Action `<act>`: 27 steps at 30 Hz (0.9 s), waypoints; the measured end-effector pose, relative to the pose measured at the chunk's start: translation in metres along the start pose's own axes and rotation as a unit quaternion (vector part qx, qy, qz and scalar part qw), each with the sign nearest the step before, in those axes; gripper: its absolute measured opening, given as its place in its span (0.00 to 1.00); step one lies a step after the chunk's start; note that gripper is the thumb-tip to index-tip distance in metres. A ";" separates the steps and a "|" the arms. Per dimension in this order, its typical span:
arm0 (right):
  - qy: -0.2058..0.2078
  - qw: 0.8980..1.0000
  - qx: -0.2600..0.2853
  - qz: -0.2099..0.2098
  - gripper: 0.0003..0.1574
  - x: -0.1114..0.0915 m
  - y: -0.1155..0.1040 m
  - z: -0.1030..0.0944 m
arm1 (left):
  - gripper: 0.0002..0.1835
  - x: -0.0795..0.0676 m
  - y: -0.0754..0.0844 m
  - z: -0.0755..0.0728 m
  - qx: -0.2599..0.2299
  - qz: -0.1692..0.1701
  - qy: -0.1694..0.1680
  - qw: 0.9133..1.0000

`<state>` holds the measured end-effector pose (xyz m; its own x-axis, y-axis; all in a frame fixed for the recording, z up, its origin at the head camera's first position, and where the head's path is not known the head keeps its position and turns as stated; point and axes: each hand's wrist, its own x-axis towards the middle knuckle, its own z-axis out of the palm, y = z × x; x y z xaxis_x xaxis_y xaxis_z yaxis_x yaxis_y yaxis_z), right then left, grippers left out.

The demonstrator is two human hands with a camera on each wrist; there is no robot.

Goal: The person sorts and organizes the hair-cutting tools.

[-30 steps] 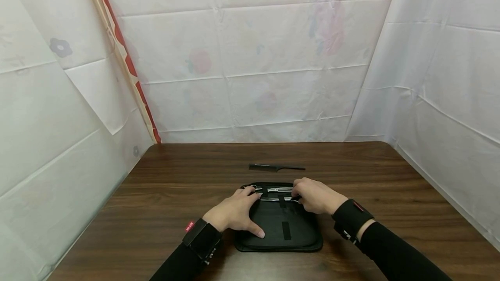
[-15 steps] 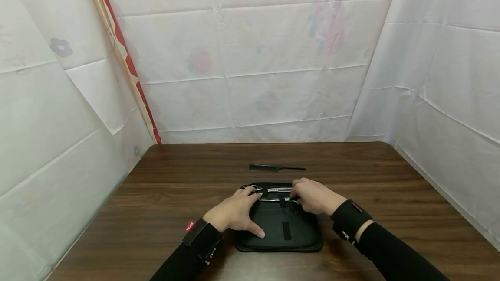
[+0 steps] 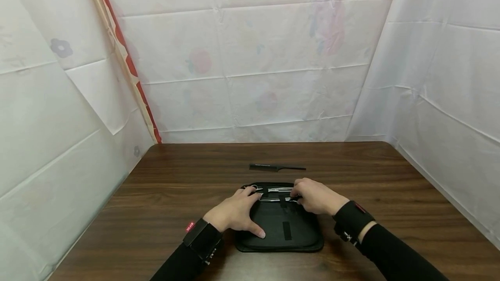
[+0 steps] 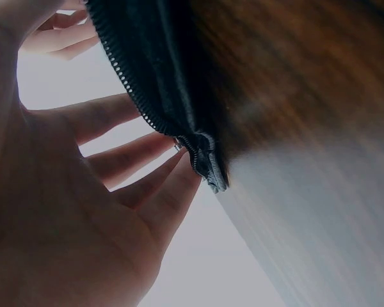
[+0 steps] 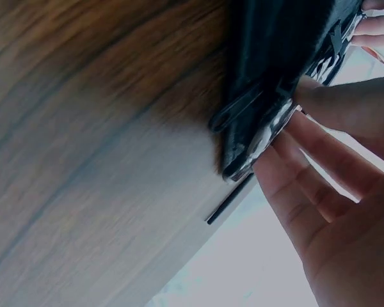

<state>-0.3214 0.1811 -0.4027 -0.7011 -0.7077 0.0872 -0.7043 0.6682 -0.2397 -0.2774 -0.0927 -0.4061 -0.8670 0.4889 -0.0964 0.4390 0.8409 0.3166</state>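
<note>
A black zippered case (image 3: 265, 224) lies open-faced on the table, with silver scissors held under small black straps. The upper scissors (image 3: 279, 190) lie across the far edge, a finger ring showing at their left end. Just nearer me, the lower scissors (image 3: 270, 200) lie parallel to them. My left hand (image 3: 236, 211) rests on the case's left side, fingers spread and fingertips near the scissors' left ends. At the lower scissors' right end, my right hand (image 3: 315, 196) pinches the handle between thumb and curled fingers; its fingertips partly hide it. The zipper edge (image 4: 131, 89) shows beside my left fingers.
A black tail comb (image 3: 269, 167) lies beyond the case on the brown wooden table (image 3: 156, 211). A zipper pull (image 5: 233, 112) hangs at the case's edge in the right wrist view. White patterned sheets (image 3: 250, 55) surround the table's back and sides.
</note>
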 end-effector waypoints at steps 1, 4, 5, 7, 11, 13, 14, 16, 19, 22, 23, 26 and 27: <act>0.002 1.000 0.003 0.001 0.13 -0.001 0.001 0.000 | 0.57 0.000 0.000 0.000 0.000 0.001 0.000 1.000; 0.006 1.000 0.013 0.002 0.13 -0.004 0.005 -0.001 | 0.57 0.000 0.000 0.001 -0.002 0.002 0.000 1.000; 0.007 1.000 0.016 0.000 0.13 -0.005 0.006 -0.002 | 0.57 0.000 0.000 0.001 -0.002 0.002 0.000 1.000; 0.005 1.000 0.025 0.002 0.12 -0.007 0.007 -0.004 | 0.57 0.000 -0.001 0.001 -0.002 0.002 0.000 1.000; -0.008 0.999 0.039 0.013 0.13 -0.010 0.010 -0.009 | 0.56 0.000 -0.001 0.001 -0.001 0.003 0.003 1.000; -0.020 0.999 0.039 0.022 0.14 -0.010 0.011 -0.011 | 0.56 0.000 -0.001 0.001 -0.001 0.002 0.004 1.000; -0.025 0.999 0.037 0.026 0.15 -0.011 0.012 -0.012 | 0.56 0.000 -0.002 0.001 0.000 0.002 0.004 1.000; -0.034 0.998 0.034 0.033 0.16 -0.011 0.012 -0.013 | 0.56 0.000 -0.002 0.001 -0.001 0.001 0.005 1.000; -0.043 0.998 0.036 0.039 0.17 -0.010 0.011 -0.014 | 0.56 0.000 -0.002 0.000 0.000 0.001 0.005 1.000; -0.042 0.998 0.040 0.039 0.17 -0.010 0.010 -0.014 | 0.56 -0.001 -0.002 -0.001 0.001 0.003 0.005 1.000; -0.042 0.998 0.041 0.038 0.17 -0.010 0.010 -0.014 | 0.56 -0.001 -0.002 -0.001 0.000 0.004 0.005 1.000; -0.039 0.998 0.038 0.039 0.17 -0.010 0.010 -0.013 | 0.56 -0.001 -0.001 -0.001 0.000 0.006 0.005 1.000; -0.038 0.998 0.038 0.040 0.17 -0.010 0.010 -0.013 | 0.56 -0.001 -0.001 -0.001 0.000 0.006 0.005 1.000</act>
<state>-0.3226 0.1976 -0.3931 -0.7424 -0.6699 -0.0086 -0.6337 0.7064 -0.3152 -0.2775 -0.0944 -0.4054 -0.8638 0.4968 -0.0840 0.4493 0.8349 0.3179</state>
